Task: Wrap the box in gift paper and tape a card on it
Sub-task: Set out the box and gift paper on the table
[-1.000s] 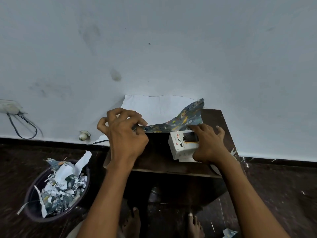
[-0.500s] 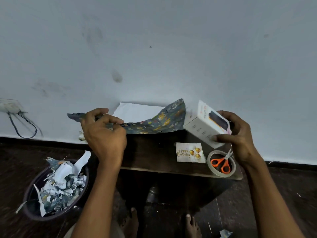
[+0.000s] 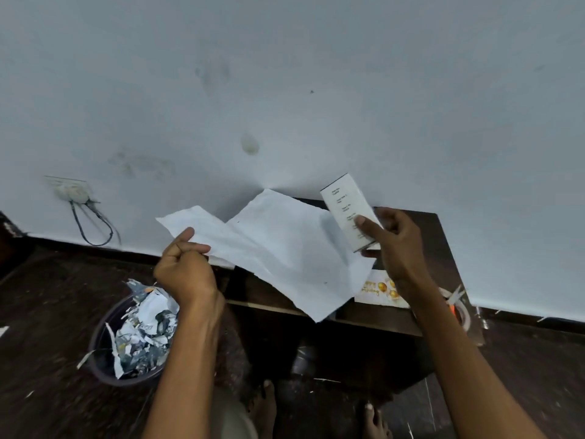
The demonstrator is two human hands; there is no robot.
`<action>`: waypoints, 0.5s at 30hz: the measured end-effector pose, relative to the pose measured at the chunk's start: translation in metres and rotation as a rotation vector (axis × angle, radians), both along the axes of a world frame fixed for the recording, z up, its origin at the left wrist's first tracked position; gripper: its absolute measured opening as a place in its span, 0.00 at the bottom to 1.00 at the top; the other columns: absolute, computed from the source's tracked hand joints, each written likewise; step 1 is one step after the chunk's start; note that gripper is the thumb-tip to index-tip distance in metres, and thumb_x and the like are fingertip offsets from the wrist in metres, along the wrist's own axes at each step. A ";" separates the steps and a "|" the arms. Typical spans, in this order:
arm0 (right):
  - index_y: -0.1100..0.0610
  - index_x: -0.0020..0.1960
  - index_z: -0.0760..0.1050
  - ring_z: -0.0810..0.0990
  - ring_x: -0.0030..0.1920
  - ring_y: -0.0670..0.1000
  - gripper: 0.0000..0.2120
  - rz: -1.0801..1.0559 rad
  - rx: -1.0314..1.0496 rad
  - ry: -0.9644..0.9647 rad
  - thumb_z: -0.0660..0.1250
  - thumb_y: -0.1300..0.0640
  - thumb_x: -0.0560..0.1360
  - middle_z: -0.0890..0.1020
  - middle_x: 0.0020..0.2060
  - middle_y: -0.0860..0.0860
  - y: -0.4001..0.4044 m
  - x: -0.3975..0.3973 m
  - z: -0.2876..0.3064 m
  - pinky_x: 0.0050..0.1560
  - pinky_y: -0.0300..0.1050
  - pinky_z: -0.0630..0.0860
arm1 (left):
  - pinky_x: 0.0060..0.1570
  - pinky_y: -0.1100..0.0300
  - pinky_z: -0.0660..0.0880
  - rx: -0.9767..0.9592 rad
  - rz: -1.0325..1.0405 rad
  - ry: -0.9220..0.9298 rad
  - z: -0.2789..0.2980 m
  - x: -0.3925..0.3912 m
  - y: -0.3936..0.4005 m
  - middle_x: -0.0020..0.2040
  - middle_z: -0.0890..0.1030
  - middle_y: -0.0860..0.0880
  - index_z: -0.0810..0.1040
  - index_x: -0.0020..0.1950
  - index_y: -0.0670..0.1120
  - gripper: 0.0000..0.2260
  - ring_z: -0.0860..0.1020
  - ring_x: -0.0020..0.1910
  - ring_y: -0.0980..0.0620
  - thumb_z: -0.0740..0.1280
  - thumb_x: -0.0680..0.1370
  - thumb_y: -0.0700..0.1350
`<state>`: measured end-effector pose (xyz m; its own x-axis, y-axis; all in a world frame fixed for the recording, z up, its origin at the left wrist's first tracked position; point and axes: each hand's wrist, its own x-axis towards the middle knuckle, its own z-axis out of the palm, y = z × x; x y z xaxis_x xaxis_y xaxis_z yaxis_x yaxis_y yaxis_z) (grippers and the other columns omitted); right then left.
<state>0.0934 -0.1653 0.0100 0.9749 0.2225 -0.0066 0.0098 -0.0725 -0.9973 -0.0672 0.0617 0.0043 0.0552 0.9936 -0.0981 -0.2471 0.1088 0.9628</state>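
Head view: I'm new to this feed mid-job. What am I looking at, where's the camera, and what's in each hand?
There is no machine here: a person works bare-handed, and the one camera sits on their head, looking forward and down. The left hand pinches the gift paper, white side up, spread over a dark table. The right hand holds the white box above it. On the table lie a birthday card and a roll of tape, partly hidden by the arm. A bin of paper scraps stands on the floor.
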 end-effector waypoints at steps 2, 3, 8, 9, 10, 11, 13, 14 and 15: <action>0.57 0.63 0.75 0.84 0.53 0.57 0.25 0.065 0.000 0.114 0.77 0.46 0.72 0.82 0.57 0.58 0.022 -0.004 -0.003 0.40 0.58 0.85 | 0.40 0.59 0.70 -0.136 0.013 -0.050 -0.001 -0.005 0.007 0.55 0.86 0.50 0.77 0.27 0.44 0.18 0.78 0.46 0.46 0.53 0.65 0.28; 0.58 0.63 0.75 0.84 0.54 0.60 0.25 0.106 0.024 0.198 0.75 0.44 0.74 0.81 0.57 0.59 0.032 -0.008 -0.002 0.38 0.57 0.85 | 0.41 0.59 0.72 -0.197 0.010 -0.061 -0.001 -0.007 0.010 0.54 0.86 0.49 0.78 0.28 0.43 0.16 0.79 0.47 0.45 0.55 0.65 0.29; 0.58 0.60 0.80 0.86 0.42 0.66 0.24 0.237 -0.004 0.444 0.65 0.38 0.80 0.83 0.52 0.61 0.066 -0.028 -0.007 0.36 0.55 0.84 | 0.47 0.54 0.81 -0.338 -0.026 0.003 0.004 -0.018 0.017 0.51 0.85 0.46 0.86 0.44 0.43 0.10 0.83 0.49 0.43 0.65 0.69 0.37; 0.58 0.58 0.81 0.86 0.41 0.66 0.25 0.234 -0.048 0.429 0.65 0.37 0.80 0.84 0.51 0.61 0.070 -0.030 -0.011 0.36 0.55 0.84 | 0.49 0.54 0.80 -0.332 -0.018 0.044 0.003 -0.020 0.019 0.48 0.85 0.47 0.85 0.45 0.44 0.10 0.82 0.48 0.44 0.66 0.70 0.35; 0.58 0.56 0.82 0.86 0.41 0.65 0.25 0.220 -0.102 0.410 0.65 0.36 0.79 0.84 0.50 0.60 0.073 -0.031 -0.014 0.35 0.56 0.84 | 0.49 0.54 0.80 -0.310 -0.014 0.083 0.002 -0.022 0.020 0.45 0.84 0.49 0.85 0.46 0.45 0.11 0.82 0.47 0.46 0.66 0.70 0.34; 0.57 0.54 0.82 0.86 0.41 0.65 0.25 0.202 -0.162 0.389 0.65 0.35 0.79 0.84 0.50 0.59 0.075 -0.032 -0.015 0.34 0.57 0.84 | 0.47 0.57 0.78 -0.285 -0.017 0.116 0.001 -0.023 0.022 0.42 0.83 0.50 0.84 0.47 0.45 0.12 0.81 0.46 0.48 0.66 0.70 0.32; 0.57 0.53 0.81 0.86 0.39 0.64 0.25 0.174 -0.271 0.354 0.63 0.35 0.80 0.83 0.48 0.57 0.078 -0.033 -0.015 0.33 0.56 0.84 | 0.39 0.61 0.72 -0.257 -0.030 0.164 -0.002 -0.024 0.022 0.39 0.80 0.52 0.82 0.53 0.44 0.15 0.78 0.41 0.54 0.65 0.71 0.30; 0.57 0.52 0.80 0.86 0.36 0.64 0.24 0.163 -0.318 0.333 0.62 0.36 0.81 0.82 0.46 0.56 0.080 -0.034 -0.015 0.34 0.55 0.85 | 0.37 0.62 0.69 -0.254 -0.035 0.186 -0.004 -0.025 0.022 0.39 0.80 0.52 0.81 0.55 0.43 0.16 0.76 0.40 0.57 0.64 0.72 0.30; 0.55 0.50 0.79 0.86 0.33 0.64 0.22 0.148 -0.362 0.306 0.60 0.37 0.82 0.82 0.45 0.54 0.082 -0.034 -0.015 0.35 0.55 0.85 | 0.36 0.62 0.67 -0.251 -0.040 0.204 -0.006 -0.026 0.023 0.38 0.81 0.51 0.81 0.57 0.43 0.16 0.75 0.39 0.58 0.64 0.72 0.31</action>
<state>0.0594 -0.0838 -0.0052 0.8744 0.2885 -0.3900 -0.2433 -0.4349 -0.8670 -0.0929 0.0851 -0.0013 0.0475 0.9344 -0.3532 -0.0427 0.3551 0.9338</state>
